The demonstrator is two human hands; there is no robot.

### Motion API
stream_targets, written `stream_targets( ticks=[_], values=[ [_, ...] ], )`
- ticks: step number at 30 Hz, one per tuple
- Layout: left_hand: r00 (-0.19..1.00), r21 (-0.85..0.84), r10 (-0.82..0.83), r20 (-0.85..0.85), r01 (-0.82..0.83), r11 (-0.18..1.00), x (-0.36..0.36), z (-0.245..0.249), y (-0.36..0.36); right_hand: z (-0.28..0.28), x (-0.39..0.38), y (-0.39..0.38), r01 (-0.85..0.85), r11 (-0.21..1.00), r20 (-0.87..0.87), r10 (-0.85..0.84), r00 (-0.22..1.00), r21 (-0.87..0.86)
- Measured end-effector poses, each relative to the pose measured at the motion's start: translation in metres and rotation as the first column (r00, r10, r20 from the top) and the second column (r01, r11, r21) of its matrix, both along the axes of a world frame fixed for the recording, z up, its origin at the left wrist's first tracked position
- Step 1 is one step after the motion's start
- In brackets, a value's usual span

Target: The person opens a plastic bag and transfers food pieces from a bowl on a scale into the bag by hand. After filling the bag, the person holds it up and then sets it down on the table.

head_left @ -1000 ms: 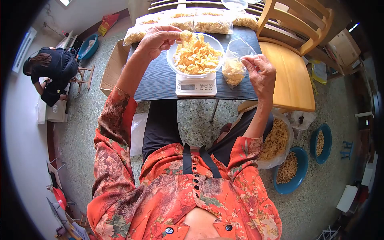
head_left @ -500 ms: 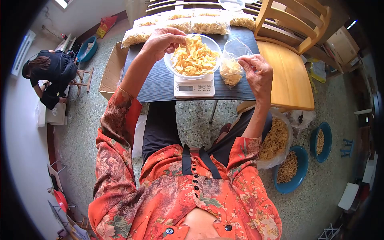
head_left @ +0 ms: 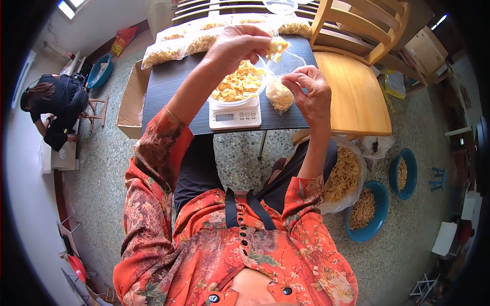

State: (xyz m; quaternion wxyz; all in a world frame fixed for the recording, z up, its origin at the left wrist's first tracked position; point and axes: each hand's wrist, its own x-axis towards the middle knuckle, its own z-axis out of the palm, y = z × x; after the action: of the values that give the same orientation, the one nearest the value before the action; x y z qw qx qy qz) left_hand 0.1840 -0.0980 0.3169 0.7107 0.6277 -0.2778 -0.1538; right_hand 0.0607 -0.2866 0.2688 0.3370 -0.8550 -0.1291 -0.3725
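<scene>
My left hand (head_left: pixel 239 46) is closed in a pinch on some yellow flakes (head_left: pixel 277 47), thin and curled, held above the mouth of a clear plastic bag (head_left: pixel 280 97). The bag stands at the right front of the dark table (head_left: pixel 171 84), partly filled with similar flakes. With fingers pinched, my right hand (head_left: pixel 310 91) grips the bag's rim and keeps its mouth open. Left of the bag, a white bowl (head_left: pixel 236 103) of yellow flakes rests on a white kitchen scale (head_left: pixel 235 117). The left hand hides part of the bowl.
Several filled bags (head_left: pixel 201 42) line the table's back. A wooden chair (head_left: pixel 352 92) stands at right. On the floor are a lined tub of flakes (head_left: pixel 341 176), a blue basin of sticks (head_left: pixel 363 209) and another blue basin (head_left: pixel 403 173). A person (head_left: pixel 56 104) sits at far left.
My left hand has lifted flakes from the bowl and moved right, over the bag's mouth. My right hand still holds the bag's rim. The whole view has shifted slightly.
</scene>
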Motion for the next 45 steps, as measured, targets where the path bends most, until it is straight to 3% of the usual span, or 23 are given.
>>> stream_targets(
  ticks=[1, 4, 5, 7, 11, 15, 17, 19, 23, 25, 30, 37, 43, 45],
  values=[
    [0.986, 0.115, 0.044, 0.158, -0.063, 0.991, -0.004, -0.002, -0.007, 0.0, 0.0, 0.0, 0.0, 1.0, -0.003, 0.0, 1.0, 0.001],
    [0.928, 0.436, 0.005, 0.373, -0.18, 0.882, -0.012, -0.002, -0.023, 0.0, -0.001, 0.0, 0.004, 1.0, -0.009, -0.003, 1.0, 0.013],
    [0.929, 0.437, 0.005, 0.37, -0.179, 0.882, -0.011, -0.003, -0.026, 0.0, -0.001, 0.0, 0.005, 1.0, -0.012, -0.004, 1.0, 0.023],
    [0.934, 0.262, 0.022, 0.356, -0.123, 0.957, -0.011, -0.005, -0.027, -0.001, 0.0, -0.003, 0.008, 1.0, -0.005, -0.008, 1.0, 0.027],
    [0.863, 0.221, 0.121, 0.49, -0.258, 0.94, -0.006, 0.017, 0.006, -0.001, 0.0, -0.005, 0.054, 0.998, 0.012, -0.054, 0.998, 0.023],
    [0.81, 0.411, 0.097, 0.579, -0.392, 0.823, 0.023, 0.001, 0.041, -0.001, -0.001, -0.007, 0.077, 0.997, 0.022, -0.078, 0.997, 0.018],
    [0.765, 0.404, 0.017, 0.644, -0.358, 0.842, 0.036, -0.025, 0.052, -0.002, -0.002, -0.007, 0.078, 0.997, 0.021, -0.078, 0.997, 0.016],
    [0.802, 0.429, 0.023, 0.597, -0.343, 0.835, 0.031, -0.039, 0.051, -0.001, -0.001, -0.007, 0.08, 0.997, 0.02, -0.08, 0.997, 0.011],
    [0.7, 0.473, -0.081, 0.709, -0.388, 0.791, 0.018, -0.041, 0.033, -0.001, -0.001, -0.006, 0.077, 0.997, 0.014, -0.077, 0.997, -0.005],
    [0.598, 0.4, -0.077, 0.798, -0.429, 0.81, 0.016, -0.048, 0.023, -0.001, -0.001, -0.006, 0.073, 0.997, 0.007, -0.073, 0.997, -0.007],
    [0.605, 0.554, -0.207, 0.769, -0.468, 0.689, 0.013, -0.045, 0.01, -0.001, -0.002, -0.006, 0.073, 0.997, -0.003, -0.073, 0.997, 0.027],
    [0.572, 0.607, -0.314, 0.757, -0.441, 0.661, 0.01, -0.042, 0.008, -0.002, 0.0, -0.006, 0.087, 0.995, -0.017, -0.086, 0.996, 0.039],
    [0.514, 0.472, -0.22, 0.829, -0.432, 0.769, 0.025, -0.052, 0.016, -0.004, 0.0, -0.008, 0.075, 0.997, 0.0, -0.075, 0.997, 0.027],
    [0.623, 0.431, -0.106, 0.775, -0.398, 0.81, 0.027, -0.051, 0.023, -0.006, 0.001, -0.009, 0.074, 0.997, 0.005, -0.075, 0.997, 0.025]
  ],
)
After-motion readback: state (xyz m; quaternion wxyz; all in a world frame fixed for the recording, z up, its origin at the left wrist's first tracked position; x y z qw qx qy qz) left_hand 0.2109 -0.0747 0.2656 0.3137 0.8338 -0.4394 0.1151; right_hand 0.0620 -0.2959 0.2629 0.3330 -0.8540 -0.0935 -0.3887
